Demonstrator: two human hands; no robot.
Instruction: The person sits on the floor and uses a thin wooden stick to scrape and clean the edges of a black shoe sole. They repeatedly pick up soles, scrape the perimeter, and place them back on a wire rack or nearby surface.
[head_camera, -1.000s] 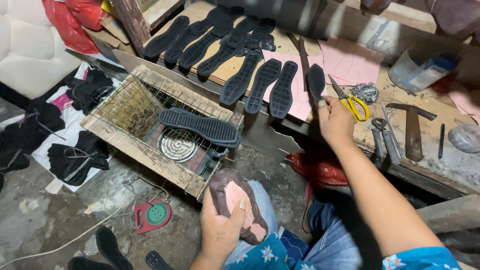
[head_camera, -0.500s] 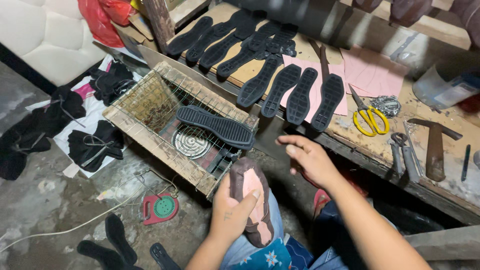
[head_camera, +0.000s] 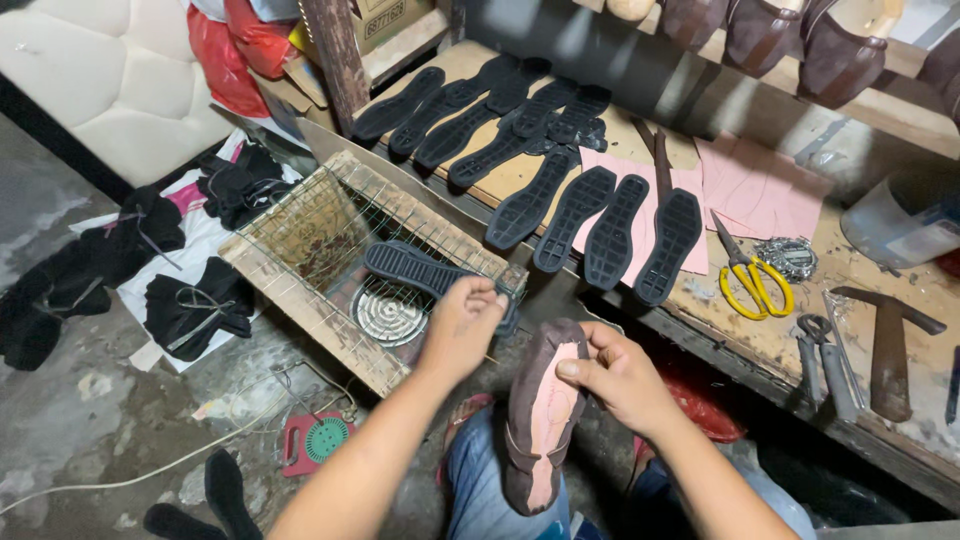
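Note:
A brown shoe upper on a last (head_camera: 540, 420), its pink insole facing up, rests on my lap. My right hand (head_camera: 625, 380) holds it at the toe end, thumb on the pink insole. My left hand (head_camera: 460, 325) reaches forward and pinches the near end of a black rubber sole (head_camera: 410, 265). That sole lies on the wire grid of a wooden box (head_camera: 300, 225), above a round heater coil (head_camera: 385, 315).
Several black soles (head_camera: 590, 225) lie in rows on the workbench with pink sheets (head_camera: 760, 195), yellow scissors (head_camera: 755, 285), pliers (head_camera: 830, 350), a hammer (head_camera: 885, 345) and a plastic tub (head_camera: 895, 225). Black shoe pieces (head_camera: 190, 305) and a small red device (head_camera: 315, 440) lie on the floor.
My right hand came back from the bench near the scissors and took the shoe. My left hand let go of the shoe and reached to the sole on the grid.

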